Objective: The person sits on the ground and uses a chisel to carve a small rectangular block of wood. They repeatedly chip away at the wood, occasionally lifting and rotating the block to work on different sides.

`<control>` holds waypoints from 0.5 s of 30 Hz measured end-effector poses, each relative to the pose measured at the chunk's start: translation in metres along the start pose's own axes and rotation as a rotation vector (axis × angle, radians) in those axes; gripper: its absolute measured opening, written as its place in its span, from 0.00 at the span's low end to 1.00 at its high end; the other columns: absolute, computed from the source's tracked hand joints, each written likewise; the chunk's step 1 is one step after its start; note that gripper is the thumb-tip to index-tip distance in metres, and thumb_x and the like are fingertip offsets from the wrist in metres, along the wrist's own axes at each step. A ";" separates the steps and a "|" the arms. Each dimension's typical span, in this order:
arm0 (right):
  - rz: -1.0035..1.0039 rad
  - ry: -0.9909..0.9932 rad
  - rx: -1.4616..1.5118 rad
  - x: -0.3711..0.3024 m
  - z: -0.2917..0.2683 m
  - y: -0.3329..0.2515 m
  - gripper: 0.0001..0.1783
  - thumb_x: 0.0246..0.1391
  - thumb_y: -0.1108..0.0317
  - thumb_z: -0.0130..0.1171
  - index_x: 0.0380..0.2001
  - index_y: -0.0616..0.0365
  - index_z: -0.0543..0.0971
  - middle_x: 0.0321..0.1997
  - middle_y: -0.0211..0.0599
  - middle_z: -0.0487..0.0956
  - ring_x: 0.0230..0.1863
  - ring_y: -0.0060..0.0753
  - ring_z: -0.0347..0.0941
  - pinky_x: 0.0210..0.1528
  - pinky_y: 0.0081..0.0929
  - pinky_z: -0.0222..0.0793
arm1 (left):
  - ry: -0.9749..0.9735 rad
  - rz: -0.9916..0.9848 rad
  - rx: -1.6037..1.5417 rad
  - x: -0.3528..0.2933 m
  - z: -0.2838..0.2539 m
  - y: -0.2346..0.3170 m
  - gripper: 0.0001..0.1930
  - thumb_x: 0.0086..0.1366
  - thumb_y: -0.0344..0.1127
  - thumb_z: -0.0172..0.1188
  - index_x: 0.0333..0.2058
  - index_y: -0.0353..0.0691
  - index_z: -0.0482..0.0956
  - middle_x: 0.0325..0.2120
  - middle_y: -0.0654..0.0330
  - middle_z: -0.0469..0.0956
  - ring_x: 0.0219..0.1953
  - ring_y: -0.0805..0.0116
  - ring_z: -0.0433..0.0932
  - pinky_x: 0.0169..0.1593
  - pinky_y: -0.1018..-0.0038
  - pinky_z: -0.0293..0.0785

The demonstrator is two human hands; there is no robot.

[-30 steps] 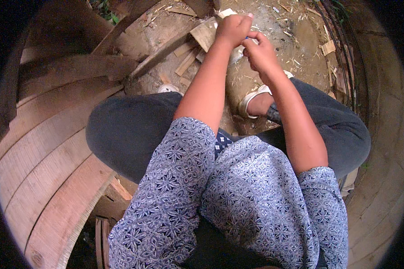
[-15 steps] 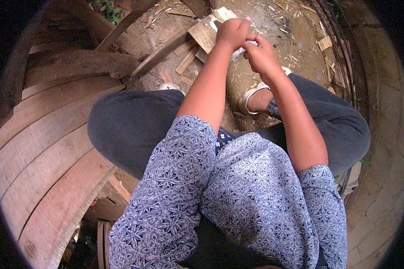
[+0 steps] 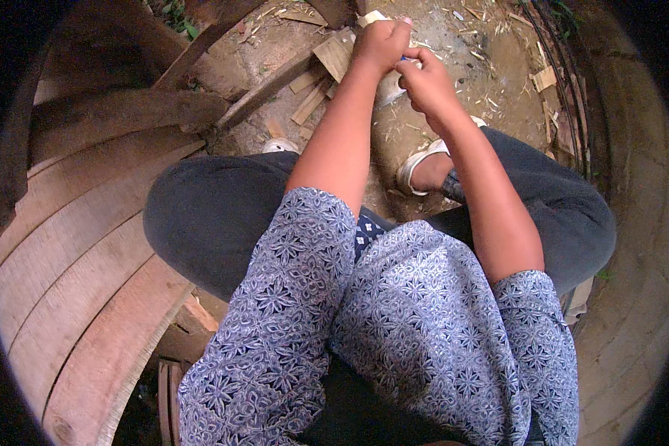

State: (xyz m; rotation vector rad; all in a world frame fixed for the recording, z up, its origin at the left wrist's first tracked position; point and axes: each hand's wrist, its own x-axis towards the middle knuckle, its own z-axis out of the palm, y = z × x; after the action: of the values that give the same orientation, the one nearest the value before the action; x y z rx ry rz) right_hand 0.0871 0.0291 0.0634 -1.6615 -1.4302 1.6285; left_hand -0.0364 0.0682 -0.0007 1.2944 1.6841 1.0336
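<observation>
The person's left hand (image 3: 383, 46) is curled tight with the thumb sticking outward; whether its palm encloses anything is hidden. The right hand (image 3: 427, 80) is just beside it, index finger and thumb bent together around a small blue object (image 3: 404, 59), of which only a sliver shows between the two (too little to tell its kind). Compared with half a second ago, both hands sit slightly farther from the body, the left now covering more of what lies beyond it; they have moved as a pair, which suggests the work goes on at the same spot with the grips unaltered. Just past the left hand a pale wood piece (image 3: 372, 17) shows near the far edge of the ground (image 3: 509, 82). A flat board (image 3: 335, 53) lies left of the left hand, and something white (image 3: 389, 92) shows below the hands, too blurred to name. Farther left, a timber beam (image 3: 264, 89) slants toward the row of planks (image 3: 111, 297) along the left side, limiting movement there. Rightward there seems more room, over ground strewn with wood chips, as far as the dark rods (image 3: 561, 74) at its right edge. Nearer the body, the right shoe (image 3: 421, 165) and the bent knees bound the space.
</observation>
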 end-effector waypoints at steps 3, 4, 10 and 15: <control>0.077 -0.015 0.077 -0.017 -0.012 -0.005 0.17 0.59 0.61 0.56 0.51 0.50 0.72 0.22 0.24 0.70 0.14 0.14 0.56 0.14 0.18 0.47 | -0.020 0.011 0.021 -0.009 0.011 0.012 0.27 0.65 0.56 0.48 0.23 0.36 0.79 0.21 0.44 0.78 0.27 0.44 0.78 0.36 0.55 0.71; 0.097 -0.020 0.091 -0.023 -0.017 -0.007 0.17 0.59 0.61 0.56 0.51 0.50 0.72 0.22 0.24 0.70 0.14 0.13 0.56 0.14 0.18 0.47 | -0.031 -0.004 0.012 -0.012 0.015 0.016 0.27 0.65 0.56 0.47 0.23 0.36 0.80 0.21 0.44 0.78 0.28 0.44 0.78 0.36 0.55 0.72; 0.141 -0.001 0.088 -0.046 -0.029 -0.005 0.16 0.60 0.62 0.55 0.50 0.52 0.72 0.21 0.22 0.69 0.14 0.13 0.54 0.14 0.18 0.45 | -0.040 0.047 0.044 -0.034 0.027 0.025 0.27 0.66 0.54 0.48 0.20 0.35 0.78 0.15 0.53 0.75 0.20 0.60 0.73 0.31 0.63 0.69; 0.136 -0.018 0.095 -0.046 -0.032 -0.004 0.16 0.60 0.62 0.54 0.50 0.52 0.72 0.21 0.22 0.68 0.14 0.13 0.53 0.14 0.19 0.44 | -0.029 0.054 0.006 -0.032 0.029 0.022 0.28 0.66 0.54 0.48 0.20 0.35 0.77 0.15 0.54 0.75 0.20 0.59 0.74 0.31 0.62 0.69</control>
State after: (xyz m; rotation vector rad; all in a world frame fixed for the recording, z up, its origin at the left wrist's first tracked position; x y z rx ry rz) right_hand 0.1238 0.0030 0.0961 -1.7271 -1.2505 1.7599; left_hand 0.0047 0.0453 0.0111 1.3594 1.6392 1.0368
